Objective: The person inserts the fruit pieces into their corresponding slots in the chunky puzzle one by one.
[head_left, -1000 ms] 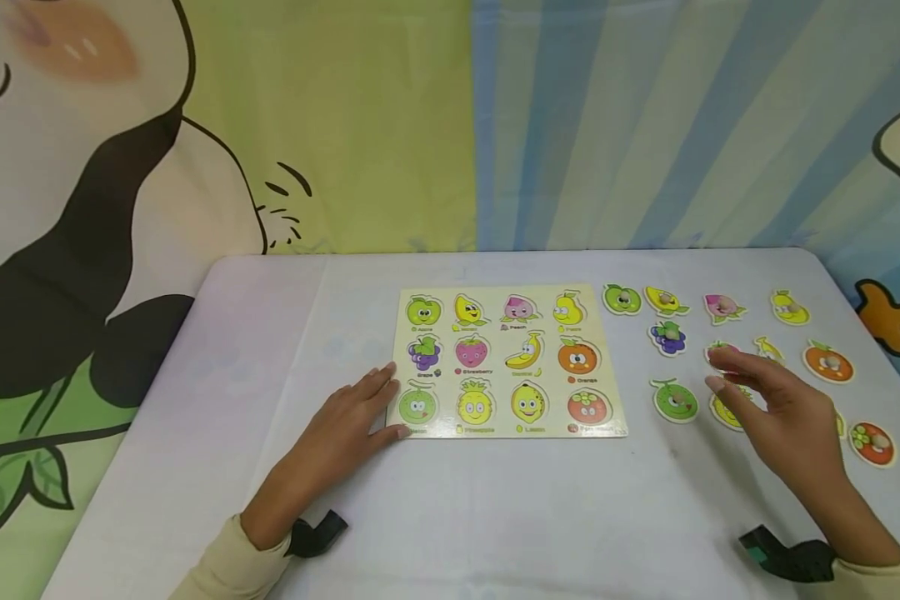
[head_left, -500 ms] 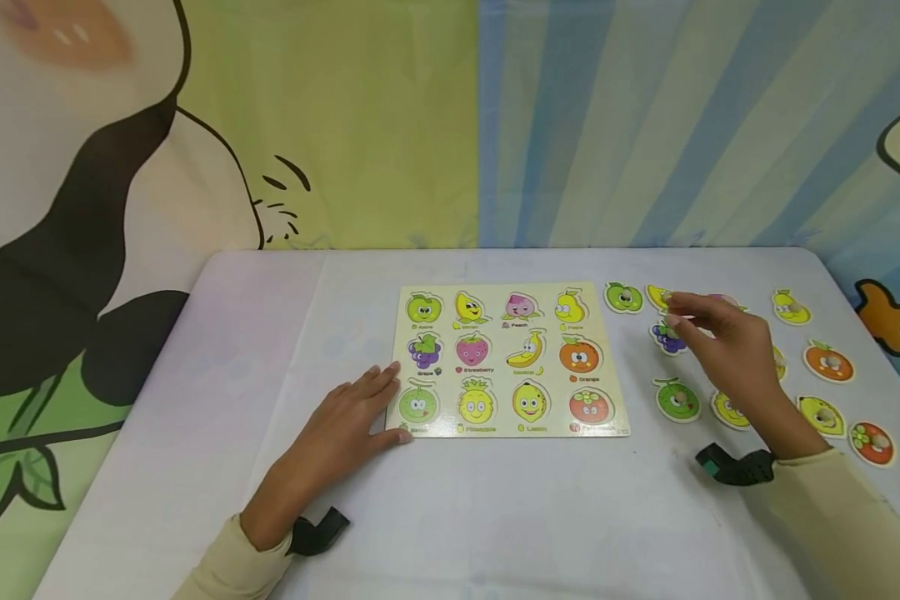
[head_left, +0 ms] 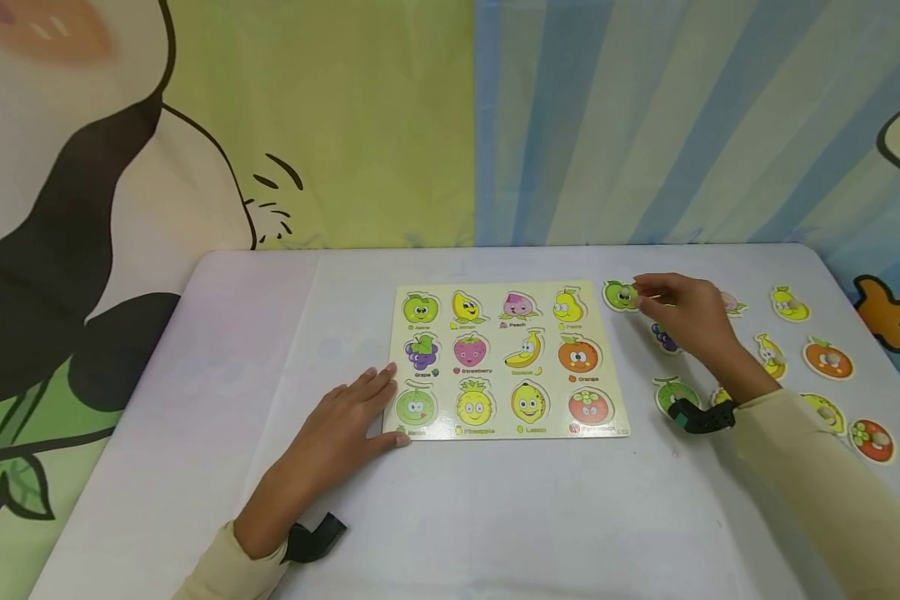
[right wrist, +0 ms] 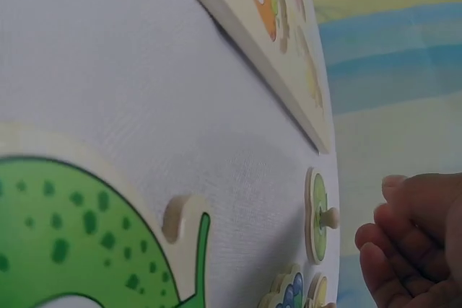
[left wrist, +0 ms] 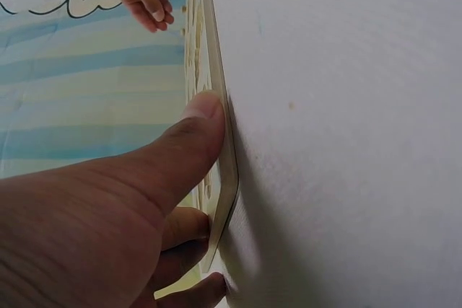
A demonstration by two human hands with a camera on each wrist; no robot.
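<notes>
A cream puzzle board with printed fruit pictures in cut-out recesses lies mid-table. My left hand rests at its near left corner, thumb along the front edge and fingers on the left side. To the right of the board lies a green apple puzzle piece, and the fingertips of my right hand overlap its edge in the head view. In the right wrist view a small gap shows between the loosely bent fingers and the wooden knob on the apple piece. That hand and its sleeve partly hide nearby pieces.
Loose knobbed pieces lie right of the board: grape, melon, banana, pear, orange, lemon and a red fruit. A printed curtain hangs behind the table.
My right hand has moved left and away from me, from over the strawberry piece, past the yellow piece, to the apple piece. My left hand has stayed at the board.
</notes>
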